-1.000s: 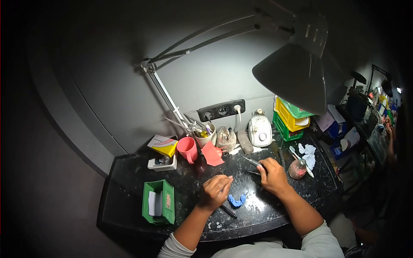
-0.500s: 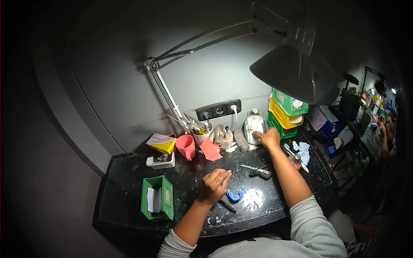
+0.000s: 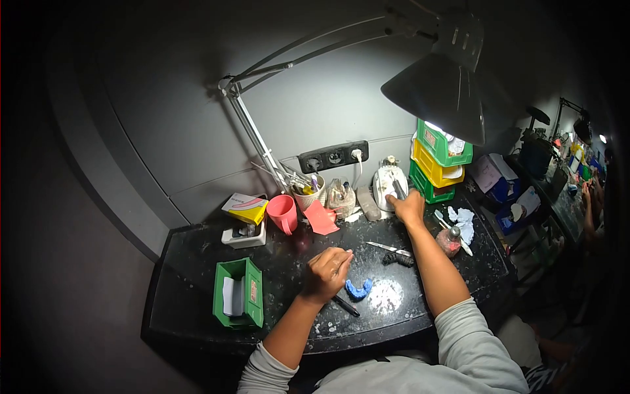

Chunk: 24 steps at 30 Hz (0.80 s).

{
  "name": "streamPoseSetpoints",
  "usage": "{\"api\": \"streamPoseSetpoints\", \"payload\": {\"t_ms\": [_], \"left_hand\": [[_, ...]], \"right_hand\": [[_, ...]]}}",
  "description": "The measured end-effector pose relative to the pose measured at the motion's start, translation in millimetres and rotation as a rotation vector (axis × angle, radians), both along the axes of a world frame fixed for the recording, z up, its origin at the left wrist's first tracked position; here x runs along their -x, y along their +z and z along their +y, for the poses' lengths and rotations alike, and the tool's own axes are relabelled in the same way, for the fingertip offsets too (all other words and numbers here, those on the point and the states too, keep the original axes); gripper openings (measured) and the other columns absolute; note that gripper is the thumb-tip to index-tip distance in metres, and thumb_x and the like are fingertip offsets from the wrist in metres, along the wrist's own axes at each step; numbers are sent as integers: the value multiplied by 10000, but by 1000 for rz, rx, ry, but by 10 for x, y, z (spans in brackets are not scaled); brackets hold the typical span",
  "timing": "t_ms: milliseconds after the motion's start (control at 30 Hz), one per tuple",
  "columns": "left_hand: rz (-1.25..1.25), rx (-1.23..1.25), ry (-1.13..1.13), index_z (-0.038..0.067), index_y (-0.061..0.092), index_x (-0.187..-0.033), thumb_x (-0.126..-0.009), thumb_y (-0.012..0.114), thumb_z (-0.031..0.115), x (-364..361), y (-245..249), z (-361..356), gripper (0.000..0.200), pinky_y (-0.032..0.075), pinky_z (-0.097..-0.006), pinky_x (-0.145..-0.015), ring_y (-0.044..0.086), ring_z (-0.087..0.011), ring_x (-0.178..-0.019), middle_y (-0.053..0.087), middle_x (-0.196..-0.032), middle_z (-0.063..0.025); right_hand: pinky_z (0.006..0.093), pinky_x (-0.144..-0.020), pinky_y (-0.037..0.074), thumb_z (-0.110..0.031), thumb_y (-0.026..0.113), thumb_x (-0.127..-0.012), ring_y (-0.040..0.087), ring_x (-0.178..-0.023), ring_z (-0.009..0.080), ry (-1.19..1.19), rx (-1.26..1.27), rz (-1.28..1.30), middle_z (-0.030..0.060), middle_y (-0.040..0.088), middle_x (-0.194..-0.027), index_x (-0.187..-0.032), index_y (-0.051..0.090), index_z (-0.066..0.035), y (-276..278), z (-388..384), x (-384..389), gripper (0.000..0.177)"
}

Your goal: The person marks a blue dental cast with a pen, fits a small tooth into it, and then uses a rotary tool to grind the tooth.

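My left hand is closed above the black table, its fingers curled; whatever it may hold is hidden. Just right of it lies a blue horseshoe-shaped piece, with a black pen below. My right hand reaches to the white device by the wall. Its fingers are bent around a greyish part at the device's right side, too small to make out. A metal blade tool and a black coiled item lie between my hands.
A green bin stands at the left. Along the back are a pink cup, a holder with tools and stacked bins. A lamp hangs overhead. A flask stands at the right. People's arms show far right.
A greyish part now shows by my right fingers at the white device, where the thumb was pressed before. My left hand stays closed in nearly the same place. The view has shifted slightly.
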State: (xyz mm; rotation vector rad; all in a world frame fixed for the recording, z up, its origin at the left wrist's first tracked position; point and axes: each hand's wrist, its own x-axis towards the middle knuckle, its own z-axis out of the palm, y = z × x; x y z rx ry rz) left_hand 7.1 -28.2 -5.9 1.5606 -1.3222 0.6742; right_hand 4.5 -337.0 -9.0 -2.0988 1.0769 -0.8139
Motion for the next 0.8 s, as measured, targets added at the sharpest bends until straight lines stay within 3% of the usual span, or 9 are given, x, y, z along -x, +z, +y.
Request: {"api": "streamPoseSetpoints", "payload": {"t_ms": [567, 767, 800], "left_hand": [[6, 11, 45, 25, 719, -965, -844, 808, -57, -42, -7, 24, 171, 586, -369, -653, 735, -291, -741, 723, -869, -123], [8, 24, 58, 18, 730, -961, -842, 808, -56, -62, 31, 44, 160, 593, -368, -669, 744, -293, -759, 736, -886, -133], [25, 3, 55, 18, 731, -962, -842, 806, -57, -58, -4, 56, 160, 592, -368, -667, 743, -292, -758, 736, -883, -133]], "right_hand": [[506, -926, 574, -420, 936, -764, 733, -1052, 489, -36, 25, 6, 357, 738, -1082, -1141, 721, 112, 92, 146, 94, 687], [547, -886, 571, -459, 857, -867, 717, -984, 542, -9, 241, -197, 362, 732, -1019, -1146, 682, 129, 206, 174, 149, 674], [498, -839, 586, -486, 862, -857, 754, -914, 470, 10, 268, -250, 324, 750, -985, -1217, 679, 112, 205, 113, 137, 721]]}}
